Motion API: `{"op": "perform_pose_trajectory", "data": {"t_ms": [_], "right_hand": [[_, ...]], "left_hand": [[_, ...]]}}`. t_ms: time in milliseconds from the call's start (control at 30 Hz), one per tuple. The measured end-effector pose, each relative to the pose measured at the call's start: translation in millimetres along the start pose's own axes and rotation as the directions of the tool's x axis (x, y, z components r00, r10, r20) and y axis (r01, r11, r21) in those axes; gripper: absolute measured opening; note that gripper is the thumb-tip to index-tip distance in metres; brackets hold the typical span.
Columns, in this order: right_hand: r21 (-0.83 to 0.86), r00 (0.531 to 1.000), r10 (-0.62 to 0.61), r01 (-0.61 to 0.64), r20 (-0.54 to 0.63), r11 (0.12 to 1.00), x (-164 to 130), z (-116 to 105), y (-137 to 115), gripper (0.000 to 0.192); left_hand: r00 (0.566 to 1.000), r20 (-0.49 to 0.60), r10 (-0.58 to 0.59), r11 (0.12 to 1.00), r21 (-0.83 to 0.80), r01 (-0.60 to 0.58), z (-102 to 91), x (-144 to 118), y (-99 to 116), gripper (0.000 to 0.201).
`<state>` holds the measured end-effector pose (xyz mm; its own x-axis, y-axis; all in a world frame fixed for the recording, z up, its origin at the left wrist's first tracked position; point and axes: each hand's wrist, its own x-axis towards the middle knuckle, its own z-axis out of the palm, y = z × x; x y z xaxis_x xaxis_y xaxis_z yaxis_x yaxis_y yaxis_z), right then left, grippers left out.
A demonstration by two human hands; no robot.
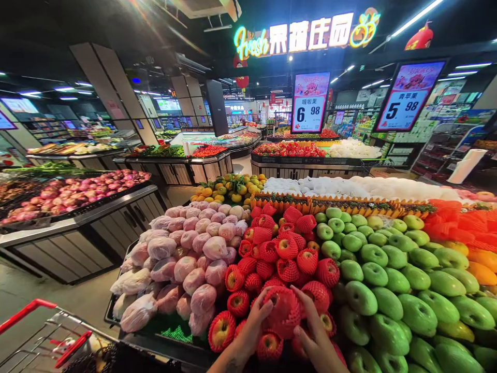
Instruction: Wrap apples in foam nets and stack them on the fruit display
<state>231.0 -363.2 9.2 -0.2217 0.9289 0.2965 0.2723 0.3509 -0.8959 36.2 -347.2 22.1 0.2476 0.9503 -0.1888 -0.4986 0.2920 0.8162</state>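
Note:
An apple in a red foam net (pixel 282 312) sits at the front of a pile of netted apples, between my two hands. My left hand (pixel 253 322) cups its left side, with the thumb along the near side and a finger reaching toward the top. On the right side, my right hand (pixel 315 329) curves round it, thumb low and a finger up by the top edge. Another netted apple (pixel 269 346) lies just below, close to both wrists. More red-netted apples (pixel 287 247) spread out behind. The far sides of my fingers are hidden by the fruit.
Plastic-wrapped pinkish fruit (pixel 203 299) is heaped to the left, green apples (pixel 376 304) to the right. A shopping cart (pixel 29 313) stands at lower left. Price screens (pixel 309 103) hang above the stand. An onion-like heap (pixel 83 190) fills another stand.

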Motion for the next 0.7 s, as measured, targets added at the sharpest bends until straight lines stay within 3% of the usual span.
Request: {"op": "perform_pose_trajectory", "data": {"t_ms": [67, 167, 267, 333, 433, 533, 600, 700], "right_hand": [[-0.24, 0.993, -0.087, 0.065, -0.084, 0.969, 10, -7, 18, 0.069], [-0.577, 0.956, -0.172, 0.004, -0.236, 0.816, 25, -13, 50, 0.077], [-0.731, 0.934, -0.254, -0.012, -0.252, 0.682, 28, -12, 80, 0.067], [-0.759, 0.919, -0.304, 0.008, -0.25, 0.651, 26, -9, 93, 0.055], [-0.76, 0.888, -0.358, 0.016, -0.288, 0.65, 21, -6, 103, 0.05], [-0.76, 0.881, -0.385, 0.046, -0.275, 0.649, 20, -6, 105, 0.049], [-0.765, 0.876, -0.401, 0.059, -0.268, 0.642, 21, -7, 104, 0.048], [-0.765, 0.868, -0.406, 0.049, -0.285, 0.643, 23, -7, 102, 0.049]], "left_hand": [[0.996, -0.089, -0.008, 0.998, -0.055, 0.003, -11.9, 4, 0, 0.072], [0.961, -0.275, 0.011, 0.999, -0.048, -0.025, -31.3, 12, 8, 0.079], [0.906, -0.42, 0.054, 0.998, -0.003, -0.061, -42.8, 26, 27, 0.08], [0.886, -0.447, 0.123, 0.992, 0.078, -0.099, -44.0, 42, 45, 0.075], [0.869, -0.405, 0.283, 0.952, 0.231, -0.202, -40.0, 79, 75, 0.073], [0.818, -0.355, 0.453, 0.855, 0.434, -0.285, -34.4, 134, 102, 0.077], [0.775, -0.29, 0.562, 0.744, 0.588, -0.319, -30.2, 177, 115, 0.081], [0.717, -0.119, 0.687, 0.506, 0.786, -0.355, -21.9, 245, 125, 0.084]]}}
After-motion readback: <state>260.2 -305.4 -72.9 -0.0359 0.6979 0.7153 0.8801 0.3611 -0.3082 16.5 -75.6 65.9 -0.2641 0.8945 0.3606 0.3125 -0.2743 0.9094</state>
